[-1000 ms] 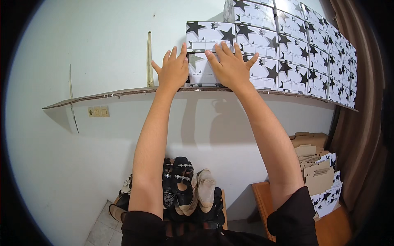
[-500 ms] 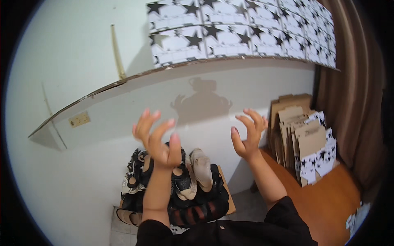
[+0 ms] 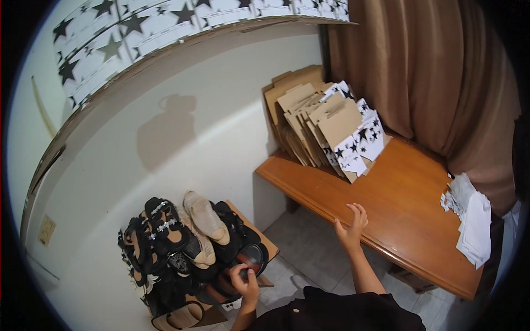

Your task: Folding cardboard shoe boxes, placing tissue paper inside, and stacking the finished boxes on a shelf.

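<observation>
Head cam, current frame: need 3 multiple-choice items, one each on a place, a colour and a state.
1. Where does the right hand rest?
A. on the front edge of the wooden table
B. on the curtain
C. on the high shelf

2. What colour are the stars on the flattened boxes leaning at the wall?
A. red
B. black
C. gold

3. How is the left hand placed?
A. raised to the shelf
B. hanging free
C. down on the shoe pile, on a dark round-edged item

Answers:
1 A, its fingers lie on the table's near edge.
2 B, black stars show on the white panels.
3 C, its fingers touch the dark item at the pile's right side; whether the grip is closed cannot be told.
</observation>
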Motion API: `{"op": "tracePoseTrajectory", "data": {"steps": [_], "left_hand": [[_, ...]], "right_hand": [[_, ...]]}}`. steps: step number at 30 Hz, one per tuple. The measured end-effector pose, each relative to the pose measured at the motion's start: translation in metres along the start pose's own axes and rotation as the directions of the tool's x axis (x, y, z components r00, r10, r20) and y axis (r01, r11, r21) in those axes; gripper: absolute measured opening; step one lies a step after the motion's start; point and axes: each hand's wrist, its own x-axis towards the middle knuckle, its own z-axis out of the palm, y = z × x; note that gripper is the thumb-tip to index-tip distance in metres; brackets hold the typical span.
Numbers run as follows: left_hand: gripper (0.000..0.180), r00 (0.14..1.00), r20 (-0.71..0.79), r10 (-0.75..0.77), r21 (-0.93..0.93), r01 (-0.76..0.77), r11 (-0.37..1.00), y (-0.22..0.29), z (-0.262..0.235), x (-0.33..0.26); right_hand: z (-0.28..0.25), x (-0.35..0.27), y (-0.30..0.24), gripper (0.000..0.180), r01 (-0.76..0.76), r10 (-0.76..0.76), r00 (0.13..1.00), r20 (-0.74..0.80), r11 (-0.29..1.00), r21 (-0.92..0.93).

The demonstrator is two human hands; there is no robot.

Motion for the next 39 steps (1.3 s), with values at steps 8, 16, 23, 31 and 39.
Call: {"op": "tracePoseTrajectory", "data": {"steps": [8, 16, 23, 31, 39], "left_hand": [[0.024, 0.986, 0.166, 0.027, -0.046, -0.020, 0.999, -0.018, 0.076, 0.011], [0.036, 0.754, 0.546, 0.365, 0.065, -0.473, 0.879, -0.042, 0.237, 0.059], [0.062, 0.423, 0.862, 0.278, 0.201, -0.790, 0.579, -0.072, 0.425, 0.129], [0.051, 0.055, 0.887, 0.459, 0.106, -0.991, -0.087, -0.118, 0.541, 0.186], [0.041, -0.115, 0.774, 0.623, -0.293, -0.937, 0.190, -0.105, 0.570, 0.218]], "right_hand": [[0.004, 0.020, 0.048, 0.050, -0.190, 0.202, 0.970, 0.137, 0.977, -0.094], [-0.009, 0.078, 0.130, 0.075, -0.227, 0.402, 0.869, 0.290, 0.843, -0.487], [0.017, 0.062, 0.254, 0.067, -0.135, 0.536, 0.600, 0.594, 0.799, -0.586], [0.015, 0.038, 0.286, 0.060, -0.088, 0.393, 0.723, 0.568, 0.868, -0.488], [0.016, 0.054, 0.284, 0.053, -0.258, 0.502, 0.692, 0.519, 0.843, -0.473]]}}
